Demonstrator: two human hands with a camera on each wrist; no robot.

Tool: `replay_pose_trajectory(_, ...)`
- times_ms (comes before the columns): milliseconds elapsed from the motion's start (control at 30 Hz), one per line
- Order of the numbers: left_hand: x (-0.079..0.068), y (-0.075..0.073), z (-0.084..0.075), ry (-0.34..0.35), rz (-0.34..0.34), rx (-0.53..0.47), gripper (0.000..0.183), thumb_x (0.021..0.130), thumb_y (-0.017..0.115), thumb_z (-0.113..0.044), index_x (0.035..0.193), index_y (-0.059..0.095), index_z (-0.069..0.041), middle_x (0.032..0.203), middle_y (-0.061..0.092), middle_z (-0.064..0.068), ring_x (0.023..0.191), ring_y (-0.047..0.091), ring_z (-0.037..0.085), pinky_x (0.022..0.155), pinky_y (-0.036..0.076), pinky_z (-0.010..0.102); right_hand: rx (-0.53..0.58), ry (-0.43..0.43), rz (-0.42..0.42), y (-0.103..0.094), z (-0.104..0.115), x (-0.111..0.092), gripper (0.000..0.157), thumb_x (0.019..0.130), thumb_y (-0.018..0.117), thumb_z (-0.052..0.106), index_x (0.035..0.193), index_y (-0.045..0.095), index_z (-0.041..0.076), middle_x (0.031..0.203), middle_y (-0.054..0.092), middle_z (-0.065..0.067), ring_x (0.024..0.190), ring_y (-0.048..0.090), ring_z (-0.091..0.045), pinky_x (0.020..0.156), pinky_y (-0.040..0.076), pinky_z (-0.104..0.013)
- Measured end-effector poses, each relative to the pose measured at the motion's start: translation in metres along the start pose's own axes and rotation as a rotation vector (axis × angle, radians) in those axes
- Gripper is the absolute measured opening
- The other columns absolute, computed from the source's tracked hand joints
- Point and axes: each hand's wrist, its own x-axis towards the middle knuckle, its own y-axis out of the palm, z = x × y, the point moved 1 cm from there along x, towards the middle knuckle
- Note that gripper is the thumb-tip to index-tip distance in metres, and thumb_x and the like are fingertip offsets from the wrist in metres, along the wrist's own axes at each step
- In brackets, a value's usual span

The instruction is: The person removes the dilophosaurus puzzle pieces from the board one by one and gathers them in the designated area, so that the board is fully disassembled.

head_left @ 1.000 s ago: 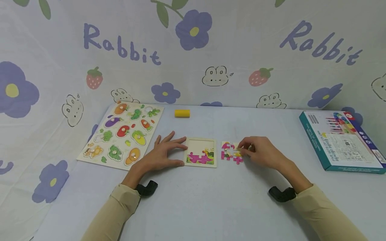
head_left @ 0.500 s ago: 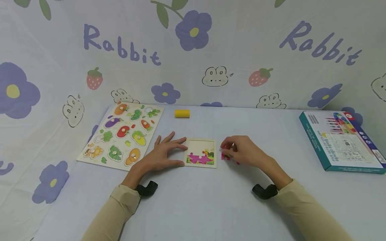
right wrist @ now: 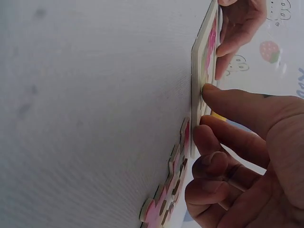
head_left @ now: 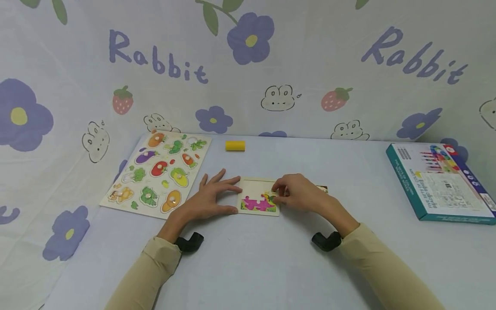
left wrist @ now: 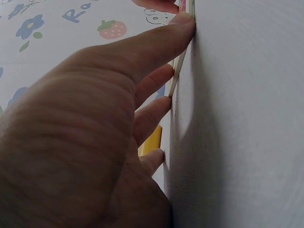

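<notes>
A small square wooden jigsaw tray [head_left: 252, 213] lies flat at the middle of the table, with joined pink and green puzzle pieces [head_left: 255, 204] along its lower part and bare wood above. My left hand [head_left: 207, 200] spreads its fingers at the left rim, thumb and fingertips touching the edge. Over the right rim, my right hand [head_left: 302, 193] pinches a puzzle piece between thumb and index finger; the piece is mostly hidden by the fingertips. Loose puzzle pieces [right wrist: 164, 194] lie beside the tray in the right wrist view, largely covered by that hand in the head view.
A wooden vegetable knob puzzle board [head_left: 164, 183] lies to the left. A yellow cylinder [head_left: 235, 146] rests behind the tray, towards the printed cloth backdrop [head_left: 302, 51]. On the far right is a flat box [head_left: 438, 185] with a teal side.
My right hand has moved left from the loose pieces to the tray's right side, carrying a puzzle piece. My left hand stays at the left rim.
</notes>
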Motion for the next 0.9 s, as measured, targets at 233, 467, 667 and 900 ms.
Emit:
replay_pose_trajectory(233,0.0004,0.0004,0.0008,-0.001,0.004,0.016,0.056,0.088,0.085,-0.038,0.140,0.068,-0.025,0.171,0.041,-0.004,0.169,0.006,0.033,0.130,-0.012,0.070,0.012,0.031,-0.001,0.0010,0.0006,0.0013,0.030,0.092,0.084,0.022,0.116,0.077,0.005,0.090,0.069,-0.003,0.084,0.058,-0.015,0.074,0.050,-0.025)
replay_pose_trajectory(467,-0.0005,0.0001,-0.0008,0.005,-0.004,0.004,0.055,0.088,0.085,-0.037,0.139,0.069,-0.024,0.170,0.043,-0.002,0.169,0.007,0.035,0.130,-0.011,0.071,0.028,0.027,-0.008,0.0003,0.0021,0.0006,0.026,0.093,0.083,0.020,0.113,0.076,0.004,0.090,0.068,-0.004,0.084,0.058,-0.016,0.073,0.049,-0.026)
replay_pose_trajectory(667,-0.0013,0.0002,-0.0003,-0.002,-0.004,0.006,0.055,0.088,0.085,-0.037,0.140,0.069,-0.024,0.171,0.042,-0.003,0.169,0.006,0.034,0.130,-0.012,0.070,0.020,0.026,-0.033,0.0014,0.0034,0.0007,0.023,0.093,0.082,0.019,0.110,0.074,0.005,0.092,0.069,-0.005,0.083,0.057,-0.016,0.073,0.048,-0.026)
replay_pose_trajectory(900,-0.0012,0.0001,-0.0001,-0.006,-0.001,0.004,0.055,0.089,0.084,-0.038,0.141,0.068,-0.024,0.172,0.041,-0.003,0.170,0.005,0.032,0.131,-0.013,0.068,0.011,0.030,-0.059,0.0013,0.0041,0.0008,0.013,0.098,0.077,0.017,0.107,0.076,0.008,0.095,0.071,-0.004,0.079,0.057,-0.015,0.067,0.048,-0.024)
